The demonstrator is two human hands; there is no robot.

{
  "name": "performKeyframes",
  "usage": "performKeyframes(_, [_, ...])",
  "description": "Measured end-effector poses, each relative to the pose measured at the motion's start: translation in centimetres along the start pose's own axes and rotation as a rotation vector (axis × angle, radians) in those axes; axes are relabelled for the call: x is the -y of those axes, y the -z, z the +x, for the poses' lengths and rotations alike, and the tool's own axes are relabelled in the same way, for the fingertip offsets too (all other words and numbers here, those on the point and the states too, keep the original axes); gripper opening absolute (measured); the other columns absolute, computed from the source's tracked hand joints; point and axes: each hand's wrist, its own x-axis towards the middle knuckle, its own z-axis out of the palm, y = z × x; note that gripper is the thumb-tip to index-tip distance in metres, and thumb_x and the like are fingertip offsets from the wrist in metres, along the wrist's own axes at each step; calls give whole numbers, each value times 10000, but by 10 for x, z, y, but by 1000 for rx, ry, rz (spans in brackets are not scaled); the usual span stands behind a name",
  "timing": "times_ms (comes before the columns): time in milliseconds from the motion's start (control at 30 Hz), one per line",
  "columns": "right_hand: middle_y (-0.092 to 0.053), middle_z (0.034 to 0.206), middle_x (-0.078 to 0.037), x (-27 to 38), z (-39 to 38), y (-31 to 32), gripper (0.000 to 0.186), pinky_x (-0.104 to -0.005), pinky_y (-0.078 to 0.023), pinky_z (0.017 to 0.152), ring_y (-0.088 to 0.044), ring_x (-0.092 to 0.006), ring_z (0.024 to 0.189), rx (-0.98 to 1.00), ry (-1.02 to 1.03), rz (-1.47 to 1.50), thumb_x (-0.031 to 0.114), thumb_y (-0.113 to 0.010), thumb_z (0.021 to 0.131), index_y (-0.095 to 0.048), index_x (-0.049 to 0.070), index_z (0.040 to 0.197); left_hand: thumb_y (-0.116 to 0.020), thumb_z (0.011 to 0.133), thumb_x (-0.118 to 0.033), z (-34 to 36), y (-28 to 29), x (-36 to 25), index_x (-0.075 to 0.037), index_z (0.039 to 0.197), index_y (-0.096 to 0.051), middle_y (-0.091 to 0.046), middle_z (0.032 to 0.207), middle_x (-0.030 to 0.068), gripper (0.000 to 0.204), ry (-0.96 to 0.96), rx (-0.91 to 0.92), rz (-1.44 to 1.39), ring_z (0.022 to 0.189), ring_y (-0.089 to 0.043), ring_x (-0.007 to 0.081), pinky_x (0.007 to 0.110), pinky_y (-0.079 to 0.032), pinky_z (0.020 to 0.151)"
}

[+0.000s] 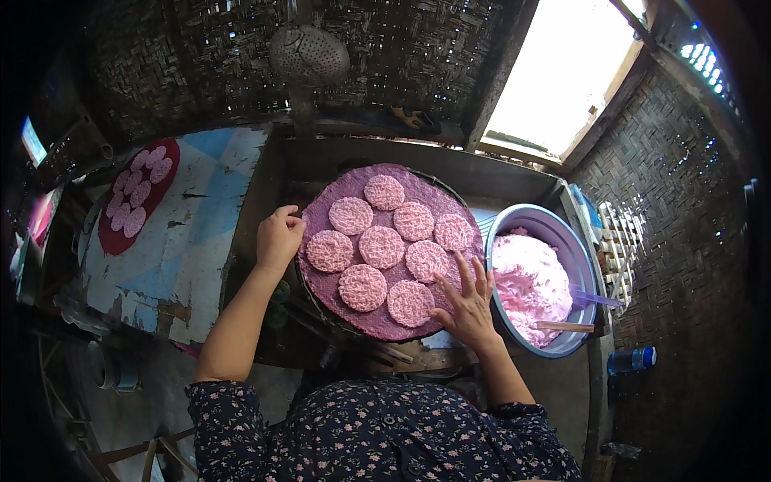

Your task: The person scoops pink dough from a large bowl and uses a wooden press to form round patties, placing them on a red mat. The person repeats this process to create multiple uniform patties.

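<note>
A round tray covered with purple cloth lies before me, holding several round pink noodle-textured cakes. At its upper left edge is my left hand, fingers bent and pressed together beside the rim. Whatever they pinch, if anything, is too small to tell. My right hand reaches over the tray's right side with its fingers spread. Its fingertips are at the edges of the two rightmost lower cakes. Close by on the right stands a blue-grey basin filled with pink dough.
A wooden stick and a translucent purple handle jut from the basin. On the left, a worn blue-and-white board bears a red cloth with more pink cakes. A perforated ladle hangs on the woven wall. A blue-capped bottle lies right.
</note>
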Motion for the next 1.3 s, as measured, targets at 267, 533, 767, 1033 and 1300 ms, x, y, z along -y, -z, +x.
performKeyframes(267, [-194,1491,-111,-1,-1,3,576,-617,-63,1065,-95,-382,1366,24,2,-24,573,-610,751,-580,234,1215,-735,712,-135,14,-14,21,4,1110,-591,-681,815,76,445,100,30,-127,703,-640,138,270,-514,645])
performKeyframes(533, [-404,1326,-177,-21,4,-2,550,-529,-252,1029,-326,-385,1248,-209,-206,325,506,-601,808,-593,117,1197,-714,740,-104,25,-15,23,12,1166,-558,-651,899,111,469,291,180,-406,730,-622,139,251,-511,611])
performKeyframes(767, [-552,1012,-167,-43,22,-2,463,-393,-433,868,-520,-320,1008,-102,-654,170,334,-623,830,-603,-13,1136,-701,724,-63,31,-9,9,-54,1219,-554,-640,983,161,516,259,285,-378,779,-626,162,265,-517,631])
performKeyframes(1033, [-642,914,-181,-43,32,-12,259,-365,-488,760,-628,-277,830,-374,-529,350,56,-605,758,-661,13,1007,-597,731,-143,42,-14,16,-121,1028,-689,-661,1024,133,312,-88,372,-181,958,-642,256,334,-492,843])
performKeyframes(1300, [-629,1130,-151,-48,79,37,499,-265,-504,580,-618,-158,667,-214,-486,533,-81,-478,677,-598,-15,1157,-519,678,-42,54,13,-13,-19,1052,-656,-630,1120,151,399,-289,345,-349,1063,-598,246,312,-453,924])
